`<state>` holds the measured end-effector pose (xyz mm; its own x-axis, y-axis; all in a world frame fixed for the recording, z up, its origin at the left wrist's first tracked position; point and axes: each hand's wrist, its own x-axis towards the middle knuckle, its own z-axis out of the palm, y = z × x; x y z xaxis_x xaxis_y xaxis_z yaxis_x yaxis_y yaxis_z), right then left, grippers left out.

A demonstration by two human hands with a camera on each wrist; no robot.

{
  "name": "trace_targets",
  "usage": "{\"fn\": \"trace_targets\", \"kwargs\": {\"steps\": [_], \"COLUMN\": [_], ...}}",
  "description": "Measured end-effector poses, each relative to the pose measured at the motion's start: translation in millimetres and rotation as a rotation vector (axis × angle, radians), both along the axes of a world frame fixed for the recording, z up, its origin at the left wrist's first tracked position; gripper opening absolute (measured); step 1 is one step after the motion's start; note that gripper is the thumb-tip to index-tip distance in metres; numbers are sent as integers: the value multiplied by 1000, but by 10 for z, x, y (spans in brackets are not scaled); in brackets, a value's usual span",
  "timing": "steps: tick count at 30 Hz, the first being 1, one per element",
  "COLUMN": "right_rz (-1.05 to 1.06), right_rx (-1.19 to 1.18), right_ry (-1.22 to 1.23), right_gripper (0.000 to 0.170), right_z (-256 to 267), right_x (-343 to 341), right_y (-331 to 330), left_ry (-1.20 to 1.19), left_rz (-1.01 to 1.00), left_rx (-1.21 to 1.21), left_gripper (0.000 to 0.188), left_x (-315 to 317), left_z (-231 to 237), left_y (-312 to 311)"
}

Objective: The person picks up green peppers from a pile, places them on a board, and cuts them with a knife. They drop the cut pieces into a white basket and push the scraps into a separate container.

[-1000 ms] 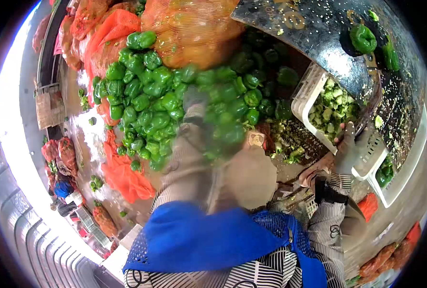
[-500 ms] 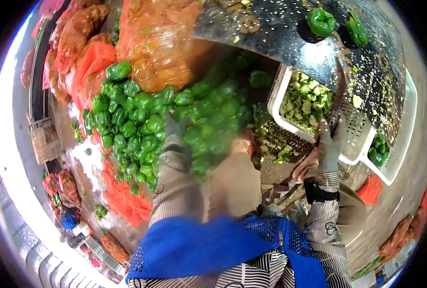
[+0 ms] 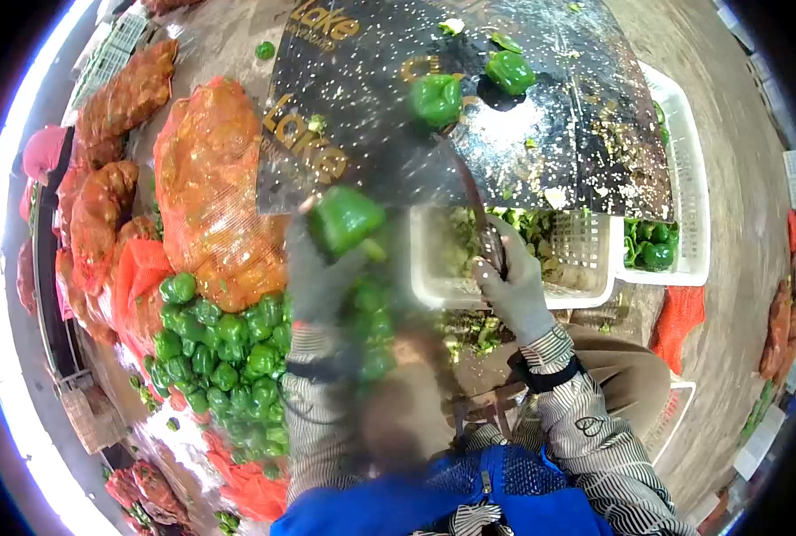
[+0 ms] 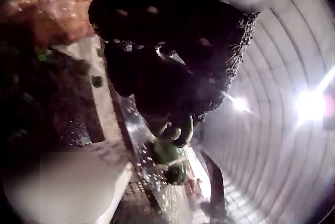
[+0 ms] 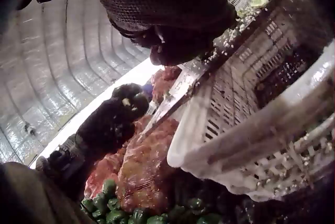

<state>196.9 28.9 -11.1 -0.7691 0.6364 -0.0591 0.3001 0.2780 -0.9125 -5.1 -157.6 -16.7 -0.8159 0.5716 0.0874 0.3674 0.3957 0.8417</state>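
Note:
My gloved left hand (image 3: 317, 279) holds a green bell pepper (image 3: 348, 220) just off the board's near left corner. The fingers curl around the pepper, and its stem side faces right. My gloved right hand (image 3: 516, 284) grips a knife (image 3: 469, 179) by its handle, with the long dark blade reaching up over the black board (image 3: 362, 170). In the right wrist view the blade (image 5: 170, 101) looks bright and points down to the left. Two more peppers lie on the board, one (image 3: 436, 100) close to the knife tip and another (image 3: 510, 73) farther right.
A white crate (image 3: 426, 290) of chopped green pieces sits under the board's near edge. Another white crate (image 3: 688, 179) with peppers stands at right. Heaped whole peppers (image 3: 223, 353) lie on the left beside a full orange mesh sack (image 3: 210, 196). Pale seeds cover the board.
My left hand has come up from the pepper heap with a bell pepper in it. My right hand still grips the knife. The head view has swung toward the board.

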Motion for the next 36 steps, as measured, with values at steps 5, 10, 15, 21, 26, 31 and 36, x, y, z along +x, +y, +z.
{"fn": "trace_targets", "kwargs": {"steps": [5,10,15,21,26,31,36], "right_rz": [77,134,277,303,442,502,247], "right_rx": [40,-59,7,-68,161,199,78], "right_ry": [88,-35,-135,-437,-541,-567,-487], "right_gripper": [53,58,56,52,32,40,37], "right_z": [99,-145,159,200,49,530,-258], "right_x": [-188,-281,-327,-572,-908,-665,-19], "right_y": [192,298,242,283,266,203,65], "left_ry": [80,123,236,412,354,207,649], "left_rz": [-71,-103,-87,-85,-68,-16,-132], "left_rx": [-368,-316,-418,-451,-490,-565,-707], "left_gripper": [94,86,70,65,63,63,65], "left_x": [-94,-94,-8,80,124,139,-158], "left_z": [69,-24,-142,-139,-115,-108,-224], "left_y": [953,1073,1061,1121,1111,1163,1421]}}
